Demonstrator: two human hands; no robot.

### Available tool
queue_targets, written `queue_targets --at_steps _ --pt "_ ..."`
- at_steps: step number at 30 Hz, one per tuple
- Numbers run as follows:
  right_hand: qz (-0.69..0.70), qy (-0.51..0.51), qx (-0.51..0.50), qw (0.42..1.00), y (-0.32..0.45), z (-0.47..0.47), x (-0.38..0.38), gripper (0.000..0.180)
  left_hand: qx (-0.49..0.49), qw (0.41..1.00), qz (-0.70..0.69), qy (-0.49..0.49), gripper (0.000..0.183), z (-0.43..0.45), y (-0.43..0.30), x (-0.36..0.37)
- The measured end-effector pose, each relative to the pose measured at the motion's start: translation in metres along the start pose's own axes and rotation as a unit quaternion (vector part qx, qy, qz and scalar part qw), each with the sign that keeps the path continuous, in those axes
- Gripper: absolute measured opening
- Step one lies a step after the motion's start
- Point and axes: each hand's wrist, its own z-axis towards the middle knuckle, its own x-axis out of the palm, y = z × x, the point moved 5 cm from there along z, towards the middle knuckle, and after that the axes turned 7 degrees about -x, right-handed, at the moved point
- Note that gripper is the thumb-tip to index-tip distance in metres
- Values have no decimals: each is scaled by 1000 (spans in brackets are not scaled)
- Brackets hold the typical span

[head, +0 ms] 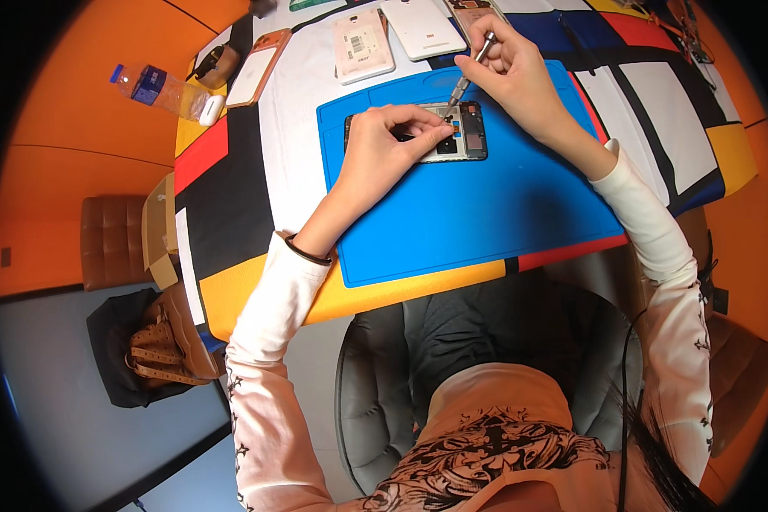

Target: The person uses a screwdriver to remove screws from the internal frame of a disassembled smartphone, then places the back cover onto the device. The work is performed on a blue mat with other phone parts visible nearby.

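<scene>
An opened smartphone, its inner parts bare, lies on a blue work mat. My right hand grips a metal precision screwdriver, held at a slant with its tip down at the phone's inside. Over the phone's left part rests my left hand, thumb and forefinger brought together close by the screwdriver's tip. Whether a small part sits between those fingertips cannot be told. My left hand hides much of the phone's middle.
Behind the mat lie a pinkish phone back, a white phone and another opened phone. At the left are an orange-edged phone, a white earphone case and a plastic water bottle. Wires lie back right.
</scene>
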Motion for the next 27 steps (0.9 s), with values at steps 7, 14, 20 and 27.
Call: queue_targets --at_steps 7,14,20,27 --pt "-7 5 -15 1000 5 0 2 20 5 1000 -9 3 16 0 0 0" --pt "-19 0 -20 1000 6 0 2 20 -6 1000 -19 9 16 0 1 1" --pt "-18 -7 -24 1000 4 1 -2 20 -30 999 -20 11 18 1 2 0" --pt "-32 -6 -28 999 6 -1 -1 20 8 1000 -5 5 15 0 -1 0"
